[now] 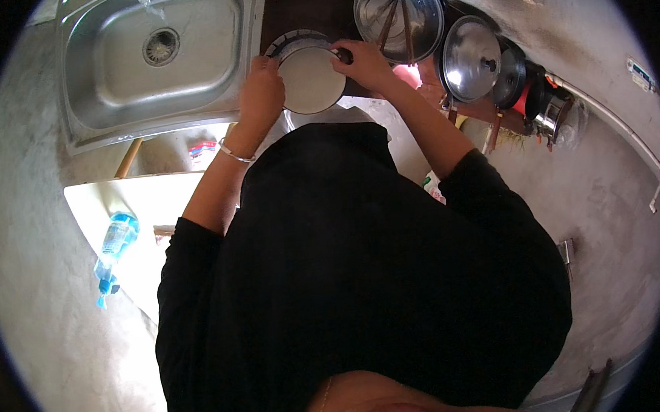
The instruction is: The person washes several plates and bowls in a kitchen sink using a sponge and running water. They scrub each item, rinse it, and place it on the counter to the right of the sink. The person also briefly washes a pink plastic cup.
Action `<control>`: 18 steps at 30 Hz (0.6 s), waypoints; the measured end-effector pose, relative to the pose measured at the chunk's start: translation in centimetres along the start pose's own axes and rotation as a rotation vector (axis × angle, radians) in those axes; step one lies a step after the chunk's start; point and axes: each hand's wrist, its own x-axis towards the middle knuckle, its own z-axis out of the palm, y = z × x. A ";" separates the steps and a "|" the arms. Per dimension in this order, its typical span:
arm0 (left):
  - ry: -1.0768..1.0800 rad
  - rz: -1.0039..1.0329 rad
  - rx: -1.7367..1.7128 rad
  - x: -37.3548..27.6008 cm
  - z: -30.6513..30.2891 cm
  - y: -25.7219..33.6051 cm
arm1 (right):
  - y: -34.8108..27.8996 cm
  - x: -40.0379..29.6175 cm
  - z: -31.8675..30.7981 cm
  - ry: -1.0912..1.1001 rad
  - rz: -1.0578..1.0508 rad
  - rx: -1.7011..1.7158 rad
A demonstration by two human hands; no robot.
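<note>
Before me, at the right edge of the steel sink, is a round pale vessel with a dark rim (312, 81), which may be a pot or a lid. My left hand (264, 91) is closed at its left edge, partly hiding it. At its upper right, my right hand (360, 62) grips a small dark knob or handle (344, 55). Behind the pale round piece shows the curved, dark-marked rim of another round dish (297, 35). How the two are joined or stacked I cannot tell.
Water runs into the steel sink (170, 97) at the left. A pan with a glass lid (398, 18) and chopsticks on it, a second lidded pan (471, 58) and more pots line the right wall. A blue pump bottle (115, 247) lies lower left.
</note>
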 end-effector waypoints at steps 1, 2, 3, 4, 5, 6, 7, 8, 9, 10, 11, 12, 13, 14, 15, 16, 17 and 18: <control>0.016 0.008 0.029 0.0 0.5 0.4 | 0.6 -0.2 0.2 0.012 -0.012 -0.017; 0.032 0.015 0.058 0.0 1.2 0.7 | 1.1 -0.4 0.3 0.023 -0.025 -0.034; 0.049 0.027 0.087 0.1 1.6 1.0 | 1.4 -0.5 0.4 0.038 -0.037 -0.054; 0.032 0.020 0.115 0.4 1.9 1.0 | 2.0 -0.4 0.7 0.056 -0.056 -0.076; 0.015 0.014 0.144 0.7 2.1 1.1 | 2.7 -0.1 1.2 0.073 -0.075 -0.099; -0.003 0.006 0.172 0.8 2.2 1.2 | 2.7 0.0 1.5 0.090 -0.093 -0.120; -0.004 -0.003 0.191 1.0 2.3 1.3 | 2.7 0.0 1.9 0.115 -0.071 -0.120; -0.006 -0.011 0.209 1.3 2.3 1.4 | 2.6 0.1 2.4 0.141 -0.048 -0.120; -0.003 -0.022 0.226 1.6 2.2 1.6 | 2.2 0.3 2.5 0.165 -0.029 -0.123; 0.016 -0.023 0.232 1.7 2.4 1.7 | 2.0 0.1 2.5 0.178 -0.017 -0.147; 0.035 -0.023 0.238 1.8 2.6 1.8 | 1.8 -0.2 2.5 0.211 -0.051 -0.165; 0.053 -0.021 0.243 2.0 2.7 1.7 | 1.5 -0.5 2.3 0.245 -0.084 -0.185; 0.046 -0.018 0.250 2.1 2.9 1.6 | 1.5 -1.1 2.0 0.279 -0.117 -0.205; 0.039 -0.014 0.258 2.3 3.0 1.4 | 1.9 -2.0 1.7 0.320 -0.145 -0.209; 0.033 -0.014 0.268 2.3 3.0 1.4 | 2.5 -3.1 1.4 0.366 -0.091 -0.135; -0.017 -0.074 0.274 2.4 2.8 1.7 | 3.6 -4.3 1.3 0.413 -0.040 -0.059; 0.005 -0.058 0.274 2.5 2.9 1.6 | 5.1 -5.5 1.3 0.459 0.009 0.017; 0.027 -0.043 0.276 2.4 3.1 1.3 | 7.5 -7.0 1.8 0.501 0.103 0.081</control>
